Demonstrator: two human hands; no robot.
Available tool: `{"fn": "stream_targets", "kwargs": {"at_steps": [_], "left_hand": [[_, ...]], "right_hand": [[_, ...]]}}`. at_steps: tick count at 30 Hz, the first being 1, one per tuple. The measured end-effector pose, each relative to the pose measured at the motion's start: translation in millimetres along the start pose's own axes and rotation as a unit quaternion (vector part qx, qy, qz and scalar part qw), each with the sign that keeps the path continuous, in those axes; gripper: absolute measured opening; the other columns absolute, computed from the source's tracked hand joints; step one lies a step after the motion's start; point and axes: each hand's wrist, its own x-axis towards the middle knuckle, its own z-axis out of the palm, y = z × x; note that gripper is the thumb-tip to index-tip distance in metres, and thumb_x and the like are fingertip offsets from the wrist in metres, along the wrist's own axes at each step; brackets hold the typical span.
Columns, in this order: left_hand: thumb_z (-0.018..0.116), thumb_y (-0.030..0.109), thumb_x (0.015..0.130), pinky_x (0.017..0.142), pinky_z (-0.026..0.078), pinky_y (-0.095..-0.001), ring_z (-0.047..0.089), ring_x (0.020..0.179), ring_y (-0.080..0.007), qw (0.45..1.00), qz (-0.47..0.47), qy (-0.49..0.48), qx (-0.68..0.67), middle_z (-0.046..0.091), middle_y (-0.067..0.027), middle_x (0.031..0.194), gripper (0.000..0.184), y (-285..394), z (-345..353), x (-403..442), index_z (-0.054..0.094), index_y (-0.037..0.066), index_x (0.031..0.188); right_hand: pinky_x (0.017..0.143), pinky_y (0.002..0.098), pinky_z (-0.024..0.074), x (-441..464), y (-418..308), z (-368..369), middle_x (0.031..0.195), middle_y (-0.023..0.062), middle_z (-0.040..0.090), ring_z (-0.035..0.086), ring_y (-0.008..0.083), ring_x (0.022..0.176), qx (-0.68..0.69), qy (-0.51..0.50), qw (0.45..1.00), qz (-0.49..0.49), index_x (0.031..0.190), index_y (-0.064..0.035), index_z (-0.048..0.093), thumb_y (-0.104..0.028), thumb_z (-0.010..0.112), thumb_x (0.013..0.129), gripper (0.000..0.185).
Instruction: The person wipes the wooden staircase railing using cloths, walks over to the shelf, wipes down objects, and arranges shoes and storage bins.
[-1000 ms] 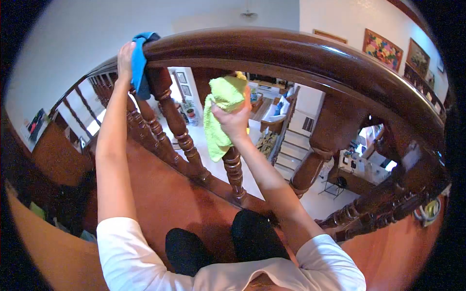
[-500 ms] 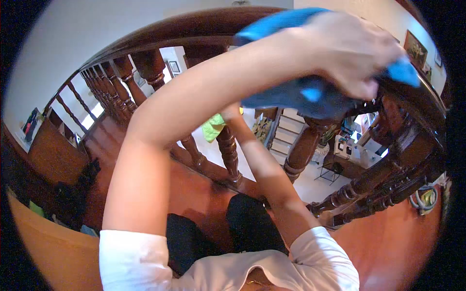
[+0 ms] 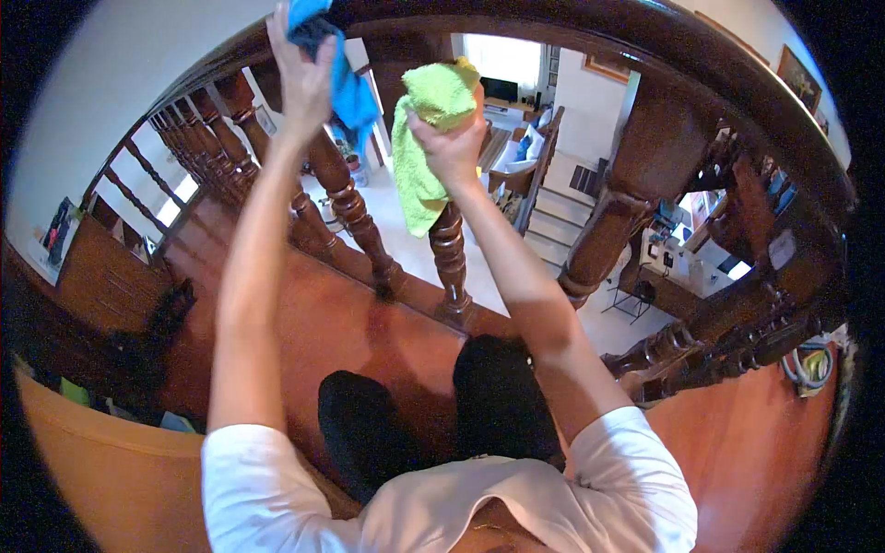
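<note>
My left hand [image 3: 304, 83] is up at the left part of the dark wooden handrail [image 3: 553, 18], closed on a blue cloth [image 3: 354, 97]. The cloth lies against the rail, and its loose end hangs down to the right of the hand. In the middle, my right hand [image 3: 452, 147] grips a lime-green cloth [image 3: 418, 180] wrapped about the upper part of a turned baluster [image 3: 448, 253]. One end of the green cloth drapes down the baluster's left side. Parts of my right fingers are hidden behind the cloth and post.
More balusters [image 3: 341, 189] run along the railing to the left. Beyond the railing lies a lower floor with stairs [image 3: 558, 217] and a desk [image 3: 687, 286]. A coiled grey hose [image 3: 807, 373] sits on the right. Reddish wooden floor [image 3: 295, 323] extends around my knees.
My left hand has swept the blue cloth from the right along the handrail to the far left. My right hand, earlier mostly hidden, now shows higher on the baluster with the green cloth.
</note>
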Motion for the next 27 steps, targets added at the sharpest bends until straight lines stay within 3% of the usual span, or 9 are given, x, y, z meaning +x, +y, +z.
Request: {"fn": "stream_targets", "kwargs": {"at_steps": [2,5,8,10,12,15,18,20,27], "left_hand": [[0.049,0.032,0.084,0.106,-0.001,-0.0416,-0.005,0.130,-0.0372,0.995,-0.097,-0.021,0.026,-0.003,-0.0226,0.141,0.077,14.1,20.2,-32.3,0.002,-0.001,0.135],[0.036,0.028,0.090,0.103,0.014,-0.0393,0.022,0.124,-0.0331,0.947,-0.244,0.022,-0.206,0.026,-0.0233,0.131,0.053,72.9,55.9,-72.8,0.019,-0.003,0.130],[0.042,0.030,0.090,0.101,0.022,-0.0346,0.032,0.118,-0.0202,0.747,-0.320,-0.123,-0.570,0.032,-0.0085,0.130,0.055,18.4,49.8,-122.9,0.019,0.004,0.133],[0.047,0.024,0.087,0.098,0.027,-0.0327,0.037,0.114,-0.0197,0.857,-0.381,0.020,-0.346,0.039,-0.0101,0.124,0.049,80.1,76.3,-135.0,0.029,0.003,0.127],[0.050,0.023,0.085,0.097,0.028,-0.0316,0.037,0.115,-0.0188,0.821,-0.399,-0.019,-0.409,0.038,-0.0102,0.125,0.052,87.0,67.3,-135.4,0.028,0.003,0.127],[0.050,0.023,0.085,0.097,0.029,-0.0321,0.038,0.115,-0.0204,0.845,-0.440,-0.064,-0.298,0.040,-0.0121,0.123,0.052,81.8,72.8,-173.7,0.028,0.000,0.126],[0.046,0.024,0.088,0.097,0.029,-0.0329,0.039,0.115,-0.0229,0.875,-0.432,-0.107,-0.191,0.040,-0.0155,0.123,0.052,92.2,61.8,-197.3,0.026,-0.003,0.127],[0.038,0.024,0.091,0.094,0.031,-0.0362,0.044,0.108,-0.0249,0.772,-0.550,-0.261,-0.182,0.048,-0.0192,0.114,0.039,80.4,47.2,-212.7,0.041,-0.005,0.118],[0.043,0.021,0.087,0.095,0.027,-0.0411,0.042,0.108,-0.0374,0.979,-0.196,-0.030,0.040,0.044,-0.0247,0.118,0.040,95.9,60.1,-67.2,0.041,-0.006,0.116]], "right_hand": [[0.080,0.0309,0.0436,2.1,0.3,1.0,0.096,0.0088,0.057,0.057,0.0218,0.087,0.068,-0.026,0.996,0.051,0.101,-0.0037,0.053,-0.019,0.073,0.060,0.048],[0.080,0.0279,0.0440,9.5,-10.5,-10.3,0.097,0.0079,0.060,0.058,0.0162,0.088,0.117,-0.118,0.979,0.120,0.101,-0.0026,0.055,-0.019,0.069,0.068,0.040],[0.078,0.0343,0.0444,35.7,-61.2,-3.0,0.092,0.0155,0.062,0.060,0.0262,0.083,-0.023,-0.178,0.982,0.060,0.093,-0.0049,0.063,-0.038,0.063,0.072,0.039],[0.076,0.0382,0.0443,42.5,-66.3,17.2,0.083,0.0170,0.062,0.060,0.0326,0.077,-0.207,-0.089,0.974,0.012,0.093,-0.0016,0.061,-0.044,0.064,0.069,0.049],[0.085,0.0455,0.0379,35.2,-50.3,21.3,0.104,0.0280,0.048,0.048,0.0421,0.097,-0.257,-0.095,0.958,0.080,0.117,0.0054,0.039,-0.041,0.066,0.064,0.075],[0.091,0.0475,0.0352,-3.5,-28.4,-7.4,0.121,0.0291,0.033,0.038,0.0453,0.109,-0.307,-0.113,0.930,-0.168,0.124,-0.0016,0.033,-0.030,0.071,0.057,0.083],[0.082,0.0342,0.0443,-43.7,11.8,-38.7,0.106,0.0157,0.054,0.055,0.0253,0.096,-0.068,-0.154,0.979,0.115,0.116,-0.0004,0.041,-0.025,0.078,0.059,0.072],[0.077,0.0304,0.0462,-35.8,24.9,-52.5,0.093,0.0102,0.060,0.060,0.0187,0.083,0.023,-0.306,0.902,0.303,0.108,-0.0023,0.050,-0.029,0.075,0.060,0.061],[0.075,0.0263,0.0453,58.5,-35.5,-14.0,0.089,0.0035,0.060,0.057,0.0133,0.086,0.291,-0.120,0.942,0.117,0.105,-0.0013,0.051,-0.024,0.074,0.067,0.050]]}}
